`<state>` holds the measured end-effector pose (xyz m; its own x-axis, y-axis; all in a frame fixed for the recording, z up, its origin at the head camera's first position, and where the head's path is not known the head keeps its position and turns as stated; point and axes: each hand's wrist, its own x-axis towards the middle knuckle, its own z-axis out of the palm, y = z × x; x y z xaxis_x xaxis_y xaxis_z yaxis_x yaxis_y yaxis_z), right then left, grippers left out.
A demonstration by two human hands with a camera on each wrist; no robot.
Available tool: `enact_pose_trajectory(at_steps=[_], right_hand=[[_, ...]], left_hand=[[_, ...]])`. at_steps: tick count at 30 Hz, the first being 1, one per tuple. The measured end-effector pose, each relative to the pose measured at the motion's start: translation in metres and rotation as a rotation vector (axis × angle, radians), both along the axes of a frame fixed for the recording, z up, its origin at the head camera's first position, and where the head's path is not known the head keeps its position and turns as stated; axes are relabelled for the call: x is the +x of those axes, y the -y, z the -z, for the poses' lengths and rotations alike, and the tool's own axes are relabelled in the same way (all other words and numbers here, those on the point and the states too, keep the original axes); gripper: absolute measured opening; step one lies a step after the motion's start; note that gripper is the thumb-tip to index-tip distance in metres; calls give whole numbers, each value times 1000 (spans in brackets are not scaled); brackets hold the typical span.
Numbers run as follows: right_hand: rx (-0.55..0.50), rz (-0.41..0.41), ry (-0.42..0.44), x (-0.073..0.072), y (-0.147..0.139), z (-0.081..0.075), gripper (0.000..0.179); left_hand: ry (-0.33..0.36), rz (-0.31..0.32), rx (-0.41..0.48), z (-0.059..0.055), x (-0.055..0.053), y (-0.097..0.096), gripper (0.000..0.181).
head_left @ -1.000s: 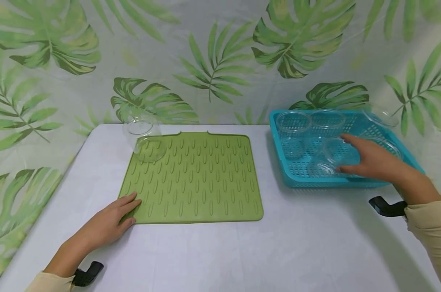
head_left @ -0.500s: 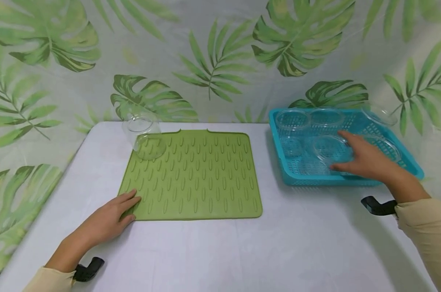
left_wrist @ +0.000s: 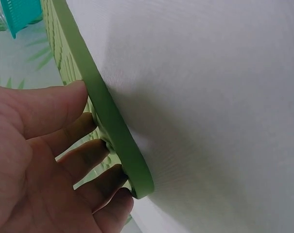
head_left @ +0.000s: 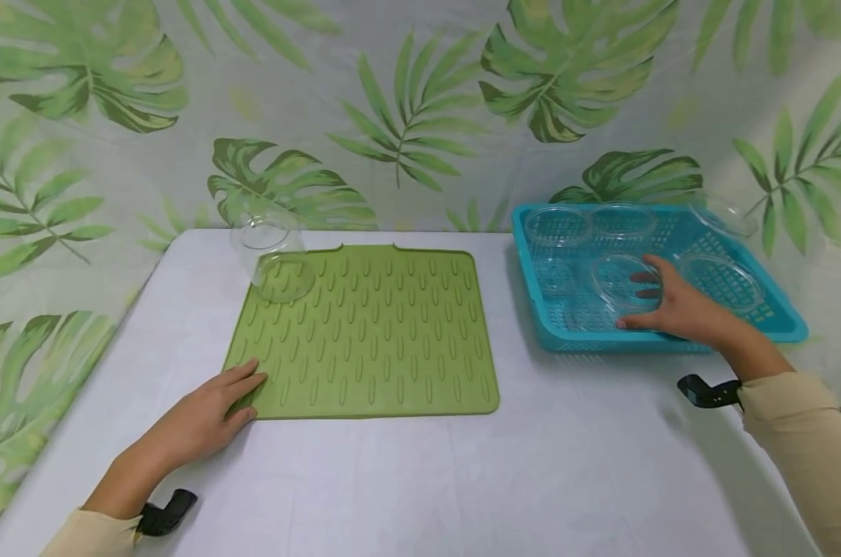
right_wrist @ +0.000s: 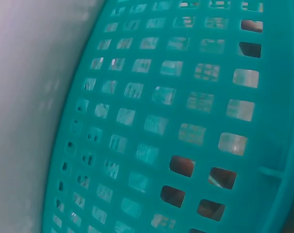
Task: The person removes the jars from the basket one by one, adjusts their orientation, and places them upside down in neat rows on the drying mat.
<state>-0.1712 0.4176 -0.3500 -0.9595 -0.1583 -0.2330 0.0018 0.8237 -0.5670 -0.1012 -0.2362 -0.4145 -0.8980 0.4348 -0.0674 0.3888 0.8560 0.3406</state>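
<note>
My right hand [head_left: 681, 305] curls round a clear glass [head_left: 610, 285] beside other clear glasses [head_left: 556, 259] in the blue basket [head_left: 601, 342]; my left hand [head_left: 204, 414], fingers extended, touches the green mat [head_left: 378, 333].

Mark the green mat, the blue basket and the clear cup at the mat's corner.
green mat [head_left: 360, 333]: head view, middle of its top.
blue basket [head_left: 587, 342]: head view, front rim.
clear cup [head_left: 275, 259]: head view, side wall.

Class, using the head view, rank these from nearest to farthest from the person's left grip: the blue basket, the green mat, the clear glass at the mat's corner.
1. Green mat: touching the left grip, at the mat's near left corner.
2. Clear glass: at the mat's far left corner.
3. Blue basket: over on the right, beyond the mat.
</note>
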Motion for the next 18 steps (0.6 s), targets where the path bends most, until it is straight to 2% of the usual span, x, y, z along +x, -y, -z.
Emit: enact_pose_trajectory(at_steps=[12, 18], right_hand=[[-54, 23, 1, 1, 2, 1, 118], [-40, 27, -54, 1, 3, 0, 118]], left_hand=[[-26, 13, 1, -4, -1, 2, 50], [4, 1, 4, -4, 1, 2, 51]])
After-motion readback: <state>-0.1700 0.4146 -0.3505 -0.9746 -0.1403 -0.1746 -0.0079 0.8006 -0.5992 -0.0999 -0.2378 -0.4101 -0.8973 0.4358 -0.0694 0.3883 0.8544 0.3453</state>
